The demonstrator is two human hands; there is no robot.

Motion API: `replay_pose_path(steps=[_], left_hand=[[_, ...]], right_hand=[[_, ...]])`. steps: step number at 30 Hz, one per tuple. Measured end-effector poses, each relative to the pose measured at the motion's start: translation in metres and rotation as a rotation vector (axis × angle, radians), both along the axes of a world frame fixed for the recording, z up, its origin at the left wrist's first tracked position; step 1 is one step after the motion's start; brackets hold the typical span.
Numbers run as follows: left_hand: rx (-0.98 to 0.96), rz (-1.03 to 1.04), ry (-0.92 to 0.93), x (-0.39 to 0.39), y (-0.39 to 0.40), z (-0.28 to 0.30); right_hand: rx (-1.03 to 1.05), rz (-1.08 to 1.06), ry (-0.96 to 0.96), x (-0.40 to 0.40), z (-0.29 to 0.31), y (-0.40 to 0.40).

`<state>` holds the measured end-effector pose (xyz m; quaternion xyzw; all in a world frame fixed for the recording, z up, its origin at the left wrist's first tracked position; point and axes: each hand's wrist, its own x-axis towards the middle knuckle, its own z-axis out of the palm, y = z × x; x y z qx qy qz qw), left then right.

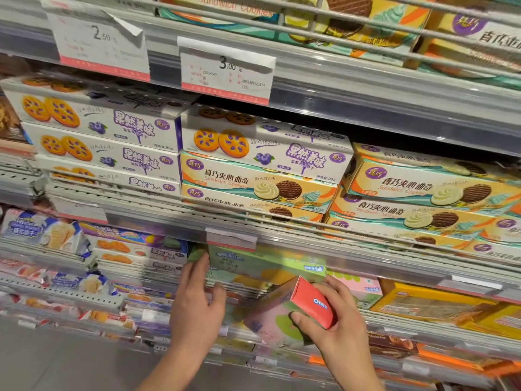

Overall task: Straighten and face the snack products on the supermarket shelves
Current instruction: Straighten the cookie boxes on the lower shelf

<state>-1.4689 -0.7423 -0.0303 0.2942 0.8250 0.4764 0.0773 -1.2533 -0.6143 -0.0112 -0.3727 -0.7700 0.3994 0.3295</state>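
My right hand (335, 320) grips a pink and green Oreo box (284, 311) by its red end flap, holding it tilted in front of the lower shelf. My left hand (197, 300) reaches into that shelf with fingers spread against a green Oreo box (265, 263) lying there. On the shelf above, white blueberry cookie boxes (107, 131) are stacked at the left. One blueberry box (262, 142) lies on top of the orange sandwich cookie boxes (253, 184) in the middle stack. More sandwich cookie boxes (423, 190) are piled at the right.
Price tags (225, 77) hang from the shelf rail (394, 108) above. Wafer packets (42, 230) and orange cookie boxes (132, 249) sit at the lower left, yellow boxes (439, 303) at the lower right. Grey floor (70, 365) shows below.
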Motion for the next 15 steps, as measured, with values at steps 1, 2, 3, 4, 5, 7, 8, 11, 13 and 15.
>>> replay_pose_path(steps=[1, 2, 3, 4, 5, 7, 8, 11, 13, 15], left_hand=[[0.036, -0.006, -0.005, 0.000, 0.000, 0.001], [0.068, -0.008, -0.017, 0.000, -0.001, 0.002], [0.091, -0.004, -0.028, -0.001, -0.001, 0.002], [0.098, 0.001, -0.035, -0.002, -0.001, 0.002], [0.098, 0.001, -0.038, -0.004, -0.001, 0.000], [0.090, 0.002, -0.042, -0.005, -0.001, -0.001], [0.085, 0.010, -0.045, -0.007, -0.001, -0.002], [0.075, 0.051, -0.084, -0.010, -0.004, -0.002], [0.068, 0.072, -0.109, -0.011, -0.005, 0.000], [0.072, 0.076, -0.125, -0.010, -0.007, 0.003]], right_hand=[[0.008, 0.003, 0.009, -0.002, 0.001, 0.001], [0.010, 0.006, 0.012, -0.003, 0.002, 0.001], [0.007, 0.009, 0.009, -0.005, 0.004, 0.000], [0.001, 0.016, 0.004, -0.007, 0.004, 0.000], [-0.007, 0.027, -0.001, -0.008, 0.004, -0.001], [-0.031, 0.058, -0.011, -0.012, 0.004, -0.003], [-0.041, 0.075, -0.014, -0.015, 0.003, -0.004], [-0.069, 0.126, -0.012, -0.022, 0.001, -0.006], [-0.072, 0.148, -0.025, -0.026, 0.002, -0.007], [-0.045, 0.165, -0.051, -0.030, 0.005, -0.008]])
